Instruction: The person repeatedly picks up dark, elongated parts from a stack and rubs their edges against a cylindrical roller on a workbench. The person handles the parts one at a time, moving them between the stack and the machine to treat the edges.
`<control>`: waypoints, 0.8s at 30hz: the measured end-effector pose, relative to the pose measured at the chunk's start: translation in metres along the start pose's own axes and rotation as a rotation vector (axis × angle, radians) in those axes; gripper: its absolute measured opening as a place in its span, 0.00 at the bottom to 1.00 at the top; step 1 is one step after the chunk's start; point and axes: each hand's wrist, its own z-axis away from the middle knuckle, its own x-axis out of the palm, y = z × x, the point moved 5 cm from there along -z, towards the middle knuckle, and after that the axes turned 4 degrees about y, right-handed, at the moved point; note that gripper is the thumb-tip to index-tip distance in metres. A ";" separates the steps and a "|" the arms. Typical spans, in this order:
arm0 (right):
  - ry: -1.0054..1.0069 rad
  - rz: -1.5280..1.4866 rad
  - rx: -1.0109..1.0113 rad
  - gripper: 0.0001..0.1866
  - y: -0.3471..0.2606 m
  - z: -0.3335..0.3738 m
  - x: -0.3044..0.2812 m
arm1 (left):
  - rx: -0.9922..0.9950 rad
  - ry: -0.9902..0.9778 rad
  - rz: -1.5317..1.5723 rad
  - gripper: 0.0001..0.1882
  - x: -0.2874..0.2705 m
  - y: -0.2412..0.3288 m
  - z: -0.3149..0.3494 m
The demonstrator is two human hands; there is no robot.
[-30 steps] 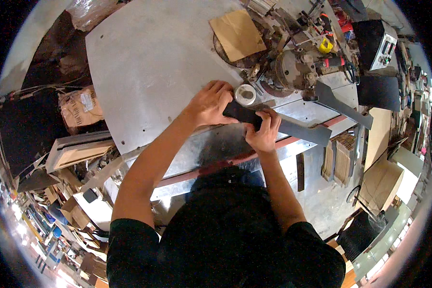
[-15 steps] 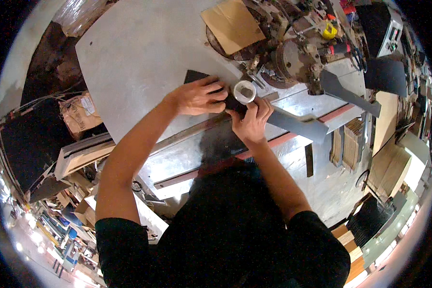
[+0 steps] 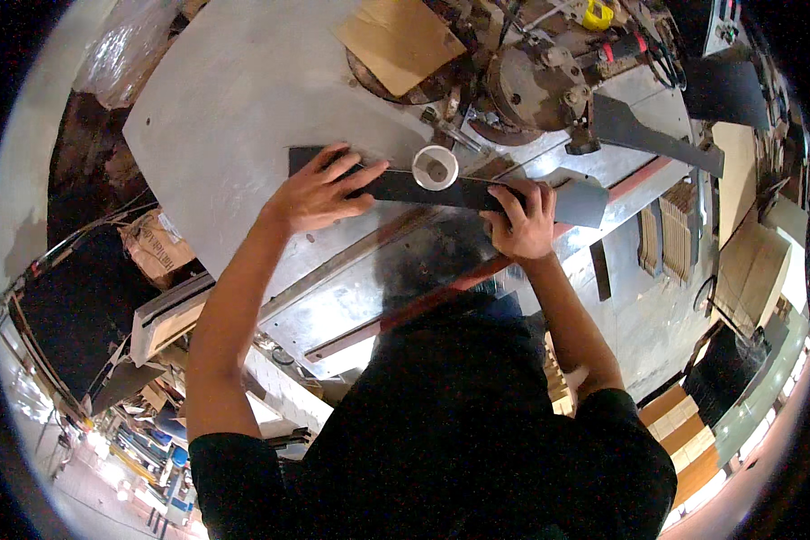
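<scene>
A long dark strip [image 3: 454,193] lies across the grey metal worktop. Over its left part is my left hand [image 3: 326,191], fingers spread and resting on the strip. My right hand [image 3: 524,220] is closed on the right part, its fingers bent over the strip. To the right of that hand a wider dark grey piece [image 3: 580,202] shows; whether it is one with the strip I cannot tell, as my fingers cover the join. A small round white container [image 3: 436,168] with grey inside stands between my hands, at the strip's far edge.
Beyond my hands stand a round machine part [image 3: 524,90] with clamps and a brown board [image 3: 402,45]. A bent dark plate [image 3: 657,137] lies at the right. A red-brown rail [image 3: 445,295] runs along the near side. Stacked brown pieces [image 3: 675,238] sit at the right.
My hands have moved apart, the left going left and the right going right. More of the dark strip now shows between them. The whole view has shifted slightly.
</scene>
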 end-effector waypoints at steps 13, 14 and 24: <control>-0.007 -0.057 0.002 0.29 -0.035 -0.026 0.025 | -0.376 0.252 0.097 0.17 0.023 0.046 -0.046; -0.001 -0.075 0.006 0.30 -0.038 -0.028 0.028 | -0.443 0.217 0.111 0.19 0.027 0.046 -0.049; 0.068 -0.018 -0.025 0.34 -0.062 -0.035 0.039 | -0.482 0.056 -0.174 0.44 0.022 0.031 -0.047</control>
